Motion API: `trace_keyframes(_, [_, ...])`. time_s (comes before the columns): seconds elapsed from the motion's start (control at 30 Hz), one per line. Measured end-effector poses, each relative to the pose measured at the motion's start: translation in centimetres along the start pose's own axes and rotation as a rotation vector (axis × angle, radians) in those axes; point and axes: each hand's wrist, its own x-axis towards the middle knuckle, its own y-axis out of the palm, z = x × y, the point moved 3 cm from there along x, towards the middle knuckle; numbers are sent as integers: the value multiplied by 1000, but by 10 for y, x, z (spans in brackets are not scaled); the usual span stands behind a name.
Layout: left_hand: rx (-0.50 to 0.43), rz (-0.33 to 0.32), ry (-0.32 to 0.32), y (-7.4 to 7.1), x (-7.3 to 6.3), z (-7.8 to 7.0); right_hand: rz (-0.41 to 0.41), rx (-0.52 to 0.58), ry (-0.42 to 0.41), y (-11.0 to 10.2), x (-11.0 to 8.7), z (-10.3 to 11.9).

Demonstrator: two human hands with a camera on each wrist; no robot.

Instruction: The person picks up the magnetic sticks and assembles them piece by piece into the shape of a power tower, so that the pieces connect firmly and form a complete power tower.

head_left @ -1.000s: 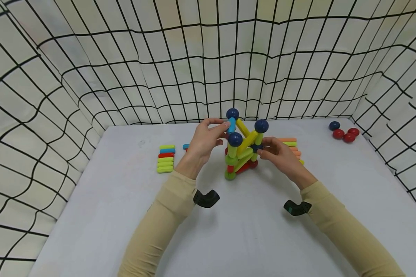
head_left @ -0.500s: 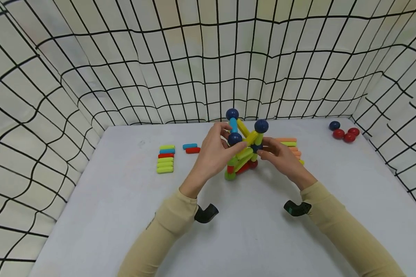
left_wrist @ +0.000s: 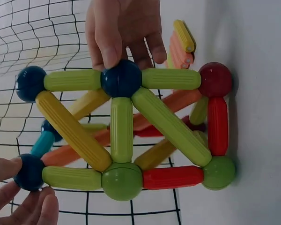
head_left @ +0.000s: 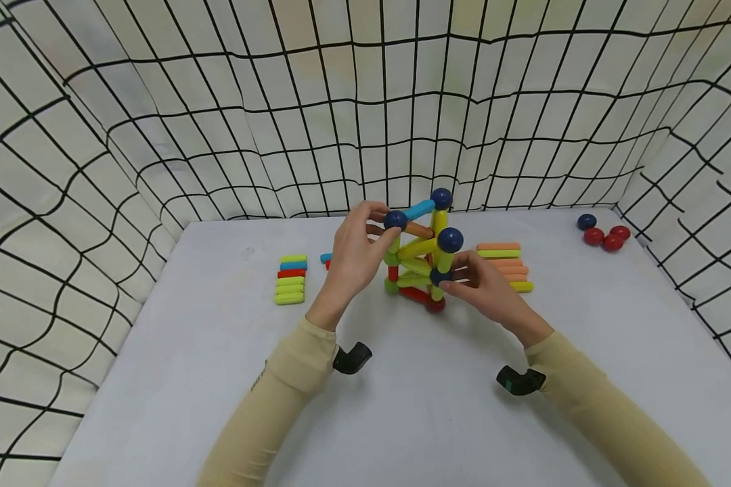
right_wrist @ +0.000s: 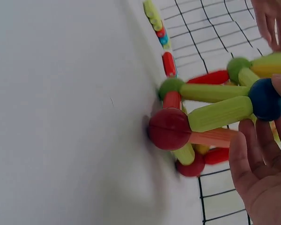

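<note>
A tower of magnetic rods and balls [head_left: 419, 248] stands upright on the table in the head view. My left hand [head_left: 356, 251] pinches the dark blue ball [head_left: 395, 220] at its upper left corner, thumb and fingers on opposite sides, as the left wrist view shows. My right hand [head_left: 486, 289] holds a mid-height dark blue ball [left_wrist: 122, 78] on the right post between thumb and fingers. A light blue rod [head_left: 419, 210] joins the left top ball to the back top ball [head_left: 441, 199]. Red and green balls form the base, including a red ball [right_wrist: 169, 129].
Short green, red and blue rods [head_left: 290, 283] lie in a row at left. More rods [head_left: 499, 254] in orange and yellow lie behind my right hand. Loose red balls [head_left: 612, 242] and a blue ball [head_left: 587, 221] sit far right. Black netting [head_left: 365, 101] surrounds the table.
The tower has turned on the table, its front post swinging left and its right post coming forward. My left hand went from the light blue rod to the corner ball; my right kept its hold.
</note>
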Motion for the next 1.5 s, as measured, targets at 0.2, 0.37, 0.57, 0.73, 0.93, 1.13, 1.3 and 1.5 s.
trace_keyframes(0.2, [-124,41,-32,-6,15,23,84,20,-96,17,-9,10])
trace_keyframes(0.37, [-230,95,-62,-11,16,39,30,-18,-65,14,-7,12])
trace_keyframes(0.57, [-180,163,-116,-13,12,68,-254,-8,31,-7,7,8])
trace_keyframes(0.73, [-158,240,-210,-15,10,100,-206,-30,13,-12,15,8])
trace_keyframes(0.93, [-133,258,-325,-21,3,129,-123,-28,29,-11,16,8])
trace_keyframes(1.13, [-58,255,-369,-24,-1,145,-109,-3,43,-10,17,5])
trace_keyframes(1.3, [24,248,-397,-24,-3,151,-110,-2,45,-10,17,4])
trace_keyframes(1.5, [95,285,-434,-21,-4,152,-106,-5,37,-11,17,4])
